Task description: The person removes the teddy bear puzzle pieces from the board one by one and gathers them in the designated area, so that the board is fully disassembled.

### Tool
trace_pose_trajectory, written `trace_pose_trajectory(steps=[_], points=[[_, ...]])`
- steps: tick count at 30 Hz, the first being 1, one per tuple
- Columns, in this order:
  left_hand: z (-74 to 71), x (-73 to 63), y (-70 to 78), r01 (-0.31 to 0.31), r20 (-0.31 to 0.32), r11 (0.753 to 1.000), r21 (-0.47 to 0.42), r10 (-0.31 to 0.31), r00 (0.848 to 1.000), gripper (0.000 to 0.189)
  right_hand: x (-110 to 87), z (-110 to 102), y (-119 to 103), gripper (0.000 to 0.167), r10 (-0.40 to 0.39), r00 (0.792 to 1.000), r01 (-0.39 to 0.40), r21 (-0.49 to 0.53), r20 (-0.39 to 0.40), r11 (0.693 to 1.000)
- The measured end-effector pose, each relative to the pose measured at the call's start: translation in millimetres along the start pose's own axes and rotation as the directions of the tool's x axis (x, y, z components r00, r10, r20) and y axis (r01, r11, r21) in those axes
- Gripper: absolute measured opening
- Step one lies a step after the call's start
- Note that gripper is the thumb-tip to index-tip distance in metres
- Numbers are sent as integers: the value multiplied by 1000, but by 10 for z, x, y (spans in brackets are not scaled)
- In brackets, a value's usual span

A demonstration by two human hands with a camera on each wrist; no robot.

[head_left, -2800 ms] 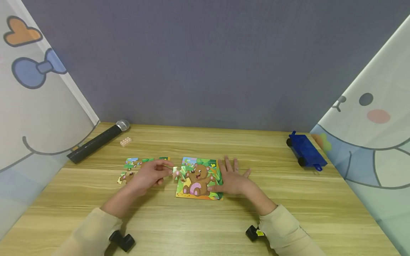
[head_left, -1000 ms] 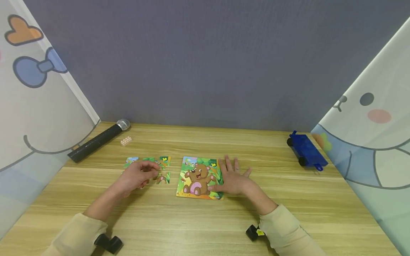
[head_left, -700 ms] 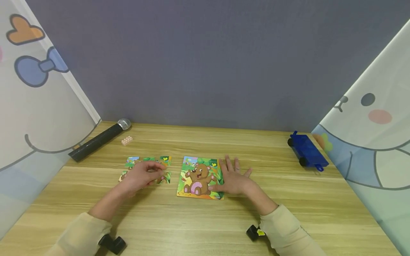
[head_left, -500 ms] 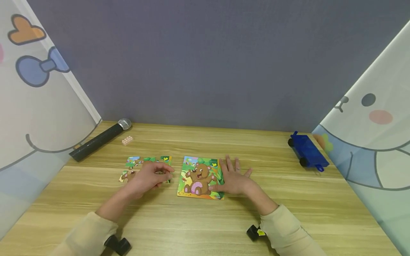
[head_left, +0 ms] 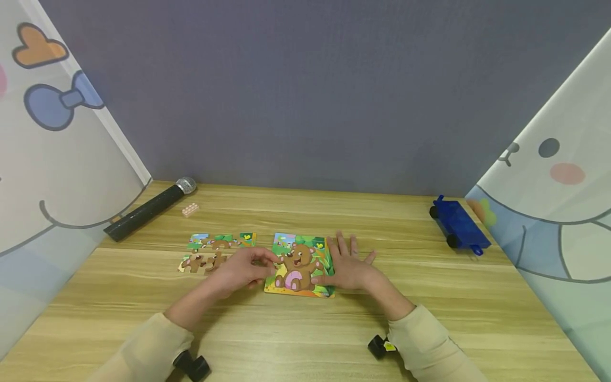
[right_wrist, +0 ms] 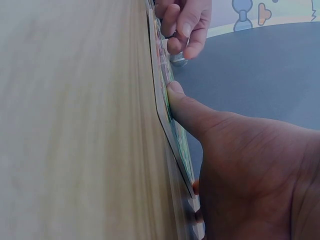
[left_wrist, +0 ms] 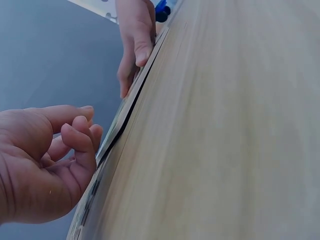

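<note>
A square bear-picture puzzle board (head_left: 292, 292) lies in the middle of the wooden table. My right hand (head_left: 350, 271) rests spread on its right side; in the right wrist view its thumb (right_wrist: 187, 107) presses on the board's face. Over the board's left edge hovers my left hand (head_left: 245, 271), thumb and fingers loosely bent. No piece shows between its fingertips in either wrist view. Left of the board, several bear puzzle pieces (head_left: 193, 262) lie in two rows, top pieces (head_left: 221, 243) behind. The left hand hides the lower right part of that group.
A black microphone (head_left: 148, 212) lies at the table's back left, with a small pale pink toy brick (head_left: 190, 209) near its head. At the right stands a blue toy cart (head_left: 458, 225) with black wheels. A grey partition (head_left: 305, 95) closes off the back.
My left hand held a puzzle piece by the board, then moved left over the pieces, where that piece appears laid down. It has since come back right to the board. The right hand stays put.
</note>
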State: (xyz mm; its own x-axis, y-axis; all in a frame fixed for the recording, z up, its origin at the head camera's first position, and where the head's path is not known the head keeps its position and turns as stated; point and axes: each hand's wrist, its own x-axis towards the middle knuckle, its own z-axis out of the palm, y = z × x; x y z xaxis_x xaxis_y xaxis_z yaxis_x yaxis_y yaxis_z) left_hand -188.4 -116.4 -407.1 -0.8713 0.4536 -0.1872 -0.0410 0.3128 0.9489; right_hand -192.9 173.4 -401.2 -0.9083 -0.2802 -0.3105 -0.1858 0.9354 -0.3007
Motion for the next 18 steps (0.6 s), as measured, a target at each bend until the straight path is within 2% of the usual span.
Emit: trace_pose_trajectory(steps=[6,12,18], points=[[23,13,-2,-24,38,999,23,23,999,30,-2,-4,0,120,1,1000,-1,3,-2,1000],[36,10,17,-45,56,992,114,39,998,44,-6,-14,-14,119,2,1000,-2,1,-5,1000],[44,31,20,-62,60,976,211,50,997,55,-10,-17,-15,119,7,1000,-7,0,2,1000]])
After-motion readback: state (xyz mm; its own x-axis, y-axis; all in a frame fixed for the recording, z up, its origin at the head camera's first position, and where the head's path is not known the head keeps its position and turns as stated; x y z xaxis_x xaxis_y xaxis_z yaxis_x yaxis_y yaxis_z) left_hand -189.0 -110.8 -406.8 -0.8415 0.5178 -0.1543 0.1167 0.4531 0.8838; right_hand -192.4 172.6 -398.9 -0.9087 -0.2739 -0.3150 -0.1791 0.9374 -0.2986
